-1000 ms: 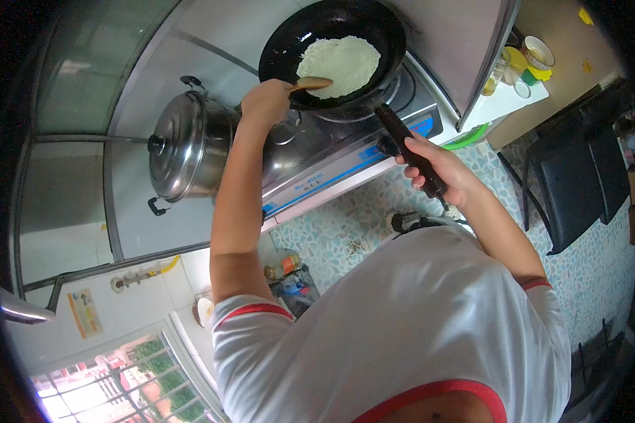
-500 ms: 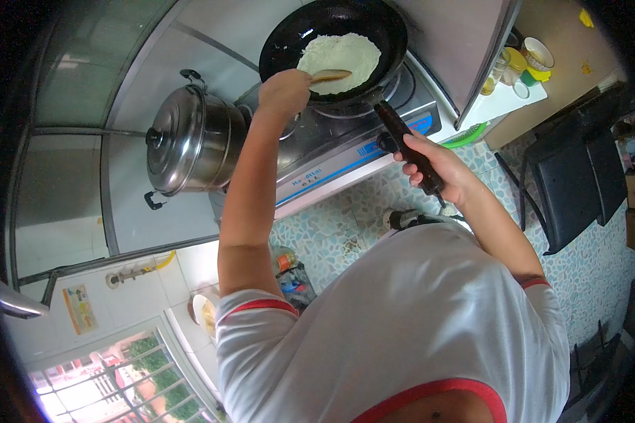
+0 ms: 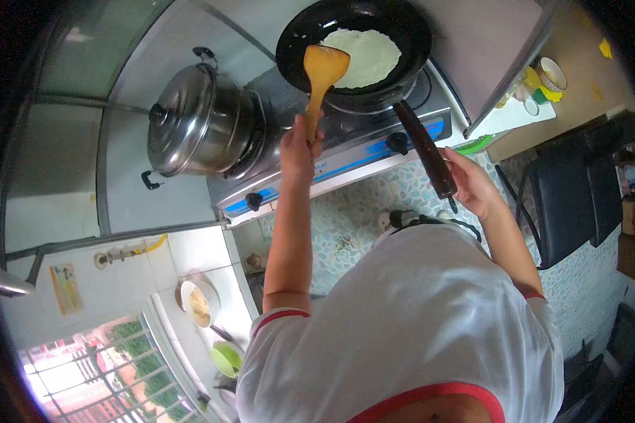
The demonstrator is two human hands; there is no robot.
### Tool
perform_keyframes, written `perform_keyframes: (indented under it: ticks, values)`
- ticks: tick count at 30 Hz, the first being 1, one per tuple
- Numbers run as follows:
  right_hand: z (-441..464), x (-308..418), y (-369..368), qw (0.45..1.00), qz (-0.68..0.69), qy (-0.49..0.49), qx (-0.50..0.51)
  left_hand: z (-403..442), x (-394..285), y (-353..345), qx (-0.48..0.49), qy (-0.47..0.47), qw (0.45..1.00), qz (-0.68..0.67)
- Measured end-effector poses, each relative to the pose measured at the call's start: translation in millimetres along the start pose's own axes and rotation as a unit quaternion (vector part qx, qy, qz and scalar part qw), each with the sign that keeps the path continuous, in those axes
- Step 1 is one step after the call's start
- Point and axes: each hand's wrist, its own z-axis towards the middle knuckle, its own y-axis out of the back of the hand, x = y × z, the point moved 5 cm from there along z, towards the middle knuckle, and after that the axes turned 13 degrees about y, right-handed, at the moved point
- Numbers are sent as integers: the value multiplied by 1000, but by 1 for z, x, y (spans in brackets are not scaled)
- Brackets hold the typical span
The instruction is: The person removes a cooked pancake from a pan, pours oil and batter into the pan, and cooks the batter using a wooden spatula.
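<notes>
Two hands up at the stove, and here's how it stands: the left hand, just above the middle of the view, has its fingers wrapped round a wooden spatula, blade raised towards 12 o'clock and across the wok's 8 o'clock edge as we see it. Inside the black wok, at 12 o'clock in view, there's the pale, flat round of food, spread over the base and lying a touch towards 5 o'clock. The wok's dark handle runs out at 5 o'clock, and right beside it sits the right hand; whether those fingers grip, touch or hang loose, I cannot tell! Over at 10 o'clock, a lidded steel pot on the other burner; down at 8 o'clock, a white bowl with pale contents.
</notes>
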Motion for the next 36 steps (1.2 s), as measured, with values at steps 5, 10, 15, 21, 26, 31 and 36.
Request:
perform_keyframes:
  ticks: [5,10,15,21,26,31,36]
  values:
    - [-5,7,-19,998,-45,-1,-42,-20,38,7,-52,8,997,-55]
    - [10,-2,-20,998,-53,-13,-20,-35,67,-2,30,24,992,-121]
    - [21,3,-25,994,49,-63,81,-60,80,-13,25,-7,994,-103]
    - [53,7,-24,974,115,-144,134,-81,89,-5,-28,-48,998,-31]
    - [58,4,-33,953,169,-206,142,-100,90,9,-62,-92,994,-1]
    - [52,-5,-50,928,244,-224,175,-116,85,22,-76,-122,990,-11]
    - [86,8,3,961,137,-163,175,-119,86,37,-79,-137,987,-16]
